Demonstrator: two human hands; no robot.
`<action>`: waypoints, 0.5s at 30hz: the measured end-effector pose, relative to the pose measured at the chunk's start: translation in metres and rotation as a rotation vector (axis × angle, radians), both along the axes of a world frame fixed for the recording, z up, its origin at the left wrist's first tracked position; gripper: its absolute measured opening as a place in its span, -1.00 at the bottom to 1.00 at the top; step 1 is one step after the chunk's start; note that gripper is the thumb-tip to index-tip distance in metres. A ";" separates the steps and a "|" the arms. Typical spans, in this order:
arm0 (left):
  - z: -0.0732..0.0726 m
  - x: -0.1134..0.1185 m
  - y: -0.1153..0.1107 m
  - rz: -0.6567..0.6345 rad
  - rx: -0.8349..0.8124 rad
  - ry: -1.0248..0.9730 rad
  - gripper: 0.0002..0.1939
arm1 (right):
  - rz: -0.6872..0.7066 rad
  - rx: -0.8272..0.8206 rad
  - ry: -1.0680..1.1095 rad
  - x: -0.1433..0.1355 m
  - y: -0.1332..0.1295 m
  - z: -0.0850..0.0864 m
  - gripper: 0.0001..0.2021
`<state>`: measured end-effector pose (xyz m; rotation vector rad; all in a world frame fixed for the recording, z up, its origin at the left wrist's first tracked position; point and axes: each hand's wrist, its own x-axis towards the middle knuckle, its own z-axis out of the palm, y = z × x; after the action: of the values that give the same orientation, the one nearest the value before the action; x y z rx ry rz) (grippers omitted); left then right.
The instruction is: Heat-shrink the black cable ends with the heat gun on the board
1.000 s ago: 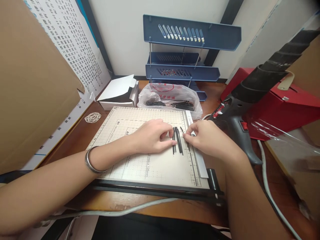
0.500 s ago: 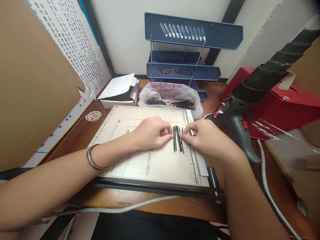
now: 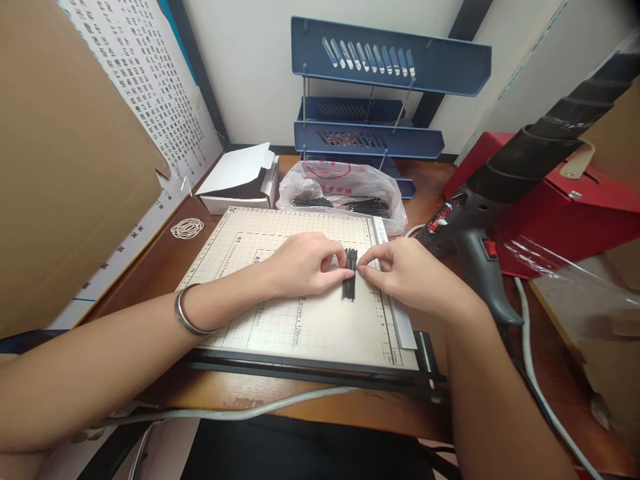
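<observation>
Black wires [image 3: 349, 288] between left hand [image 3: 306, 263] (thumb over them) and right hand [image 3: 406, 267] (fingertips just beside) look pretty much lined up; can't tell if either's gripping; more sit in the plastic bag [image 3: 333, 172] beyond.

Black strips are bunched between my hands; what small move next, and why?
Perhaps pinch the black strips gently with the right hand: they lie close side by side, the left hand has its thumb over them, and the right is just beside.

A brown wooden counter [image 3: 150, 267] bears a cream gridded cutting board [image 3: 310, 327], thin pale loops [image 3: 187, 229], a white cardboard box [image 3: 235, 170] and a translucent plastic bag [image 3: 340, 190].
</observation>
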<state>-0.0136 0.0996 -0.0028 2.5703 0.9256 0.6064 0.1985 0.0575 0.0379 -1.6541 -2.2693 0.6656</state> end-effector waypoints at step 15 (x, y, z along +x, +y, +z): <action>0.011 -0.003 0.002 0.101 0.006 0.181 -0.61 | -0.005 0.040 0.037 -0.001 0.000 -0.001 -0.71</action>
<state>-0.0165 0.1012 0.0082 2.6297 1.1188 0.4073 0.1975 0.0574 0.0367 -1.6151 -2.2374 0.6408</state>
